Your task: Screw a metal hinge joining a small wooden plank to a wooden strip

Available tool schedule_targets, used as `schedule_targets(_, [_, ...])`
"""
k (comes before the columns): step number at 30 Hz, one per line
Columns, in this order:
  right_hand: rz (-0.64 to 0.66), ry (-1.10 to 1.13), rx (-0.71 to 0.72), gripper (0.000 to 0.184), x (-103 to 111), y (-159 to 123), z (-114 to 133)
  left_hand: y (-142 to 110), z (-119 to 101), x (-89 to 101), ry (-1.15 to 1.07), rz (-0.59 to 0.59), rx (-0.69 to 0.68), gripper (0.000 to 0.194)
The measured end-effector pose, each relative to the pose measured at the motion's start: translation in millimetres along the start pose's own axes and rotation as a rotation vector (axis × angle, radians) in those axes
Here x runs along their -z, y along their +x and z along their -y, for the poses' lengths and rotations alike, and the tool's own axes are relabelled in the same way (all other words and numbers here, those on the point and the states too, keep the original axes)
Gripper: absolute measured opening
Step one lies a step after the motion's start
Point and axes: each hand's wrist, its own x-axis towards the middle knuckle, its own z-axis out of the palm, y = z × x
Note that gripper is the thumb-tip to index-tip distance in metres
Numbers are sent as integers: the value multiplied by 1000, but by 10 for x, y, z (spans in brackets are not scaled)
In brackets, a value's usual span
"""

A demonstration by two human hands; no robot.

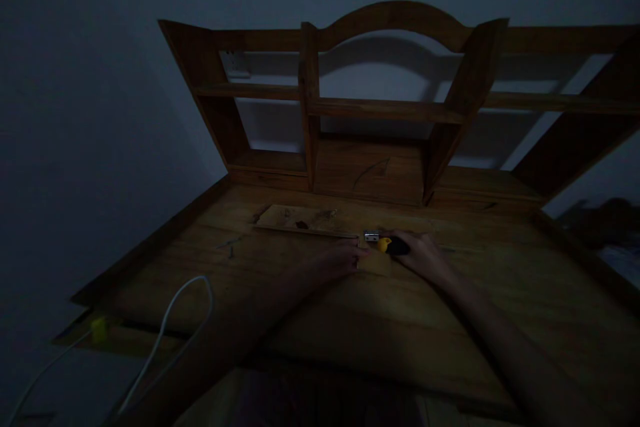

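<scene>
Watching through the head camera, I see two bare hands working near the centre of the frame, on a wooden counter (450,320) in weak light. The right hand (419,250), just right of centre, has its fingers closed around a yellow-and-black tool (394,245); the yellow end of this tool points to the left. Just beside this end, slightly up and left, is a small metal hinge (371,235) with dark holes in it. The fingertips of the right hand are close to the hinge, but I cannot tell if they touch it.

The left hand (345,255) is at the centre, its fingers at the left edge of a small pale wooden piece (375,264). It is too dark for me to tell if these fingers grip this edge or only rest against it. Above the left hand and toward the left, a long flat board (300,219) with dark stains lies on the counter, its right end near these fingers.

Left of centre, some small dark objects (231,252) lie on the counter. A white cable (204,277) makes a loop at the lower left, and a yellow object (99,329) is near the counter's corner. Across the upper part of the frame, a wooden shelf unit (385,109) stands before the wall.
</scene>
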Motion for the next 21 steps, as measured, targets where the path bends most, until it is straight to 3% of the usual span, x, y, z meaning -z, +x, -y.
schedule_targets(13, [18, 84, -66, 43, 120, -36, 26, 17, 104, 29, -18, 40, -105, 29])
schedule_targets(21, [-223, 100, -148, 27, 382, -67, 132, 56, 204, -16, -42, 14, -164, 34])
